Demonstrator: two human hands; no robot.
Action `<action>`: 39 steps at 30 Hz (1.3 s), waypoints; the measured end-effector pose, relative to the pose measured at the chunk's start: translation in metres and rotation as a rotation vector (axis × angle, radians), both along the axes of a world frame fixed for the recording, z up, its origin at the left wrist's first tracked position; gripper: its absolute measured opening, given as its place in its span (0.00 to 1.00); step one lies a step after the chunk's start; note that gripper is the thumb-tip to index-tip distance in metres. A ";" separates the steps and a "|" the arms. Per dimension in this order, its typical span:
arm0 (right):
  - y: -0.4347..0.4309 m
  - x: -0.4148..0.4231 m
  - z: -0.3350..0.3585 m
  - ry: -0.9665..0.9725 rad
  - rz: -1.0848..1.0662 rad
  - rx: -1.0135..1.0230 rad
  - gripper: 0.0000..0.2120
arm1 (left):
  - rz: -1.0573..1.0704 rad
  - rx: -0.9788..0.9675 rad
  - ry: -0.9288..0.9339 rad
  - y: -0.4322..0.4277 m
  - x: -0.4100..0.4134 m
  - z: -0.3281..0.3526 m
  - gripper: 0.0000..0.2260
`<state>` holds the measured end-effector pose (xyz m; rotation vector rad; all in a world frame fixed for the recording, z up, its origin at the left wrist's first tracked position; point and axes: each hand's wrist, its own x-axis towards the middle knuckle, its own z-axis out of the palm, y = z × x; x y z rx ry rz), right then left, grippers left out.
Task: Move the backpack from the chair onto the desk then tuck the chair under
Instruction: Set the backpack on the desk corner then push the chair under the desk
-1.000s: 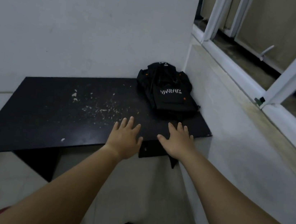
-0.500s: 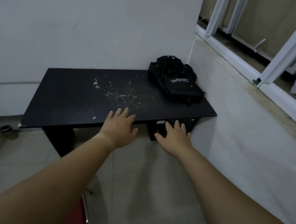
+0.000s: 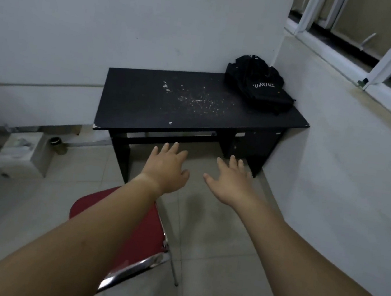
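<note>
The black backpack lies on the far right corner of the black desk, against the wall. A red chair with a chrome frame stands on the floor in front of the desk, partly hidden under my left forearm. My left hand hovers open, palm down, above the floor in front of the desk's edge. My right hand is held out beside it, fingers spread, holding nothing. Both hands are apart from the desk and the chair.
White specks are scattered across the middle of the desktop. A white wall and a window ledge run along the right. A pale box and a small dark can sit on the tiled floor at the left.
My view has pulled back from the desk. My hands, which were over its front edge, now hang short of it, and the red chair has come into sight below.
</note>
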<state>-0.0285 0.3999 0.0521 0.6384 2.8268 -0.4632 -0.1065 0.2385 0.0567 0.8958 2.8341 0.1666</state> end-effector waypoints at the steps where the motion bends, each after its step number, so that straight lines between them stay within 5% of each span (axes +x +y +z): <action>1: -0.010 0.008 -0.003 0.006 0.009 -0.006 0.36 | 0.005 0.004 0.001 -0.010 0.009 -0.002 0.27; 13: -0.126 0.102 -0.035 -0.028 0.124 -0.110 0.36 | 0.047 -0.008 -0.083 -0.130 0.124 -0.040 0.27; 29: -0.233 0.109 -0.100 -0.054 0.311 0.035 0.44 | 0.075 -0.064 -0.189 -0.293 0.147 -0.125 0.39; 34: -0.229 0.100 -0.110 -0.158 0.421 0.173 0.39 | 0.084 0.087 -0.259 -0.292 0.151 -0.141 0.28; 39: -0.225 0.092 -0.107 -0.145 0.517 0.379 0.18 | 0.144 0.170 -0.288 -0.287 0.154 -0.142 0.12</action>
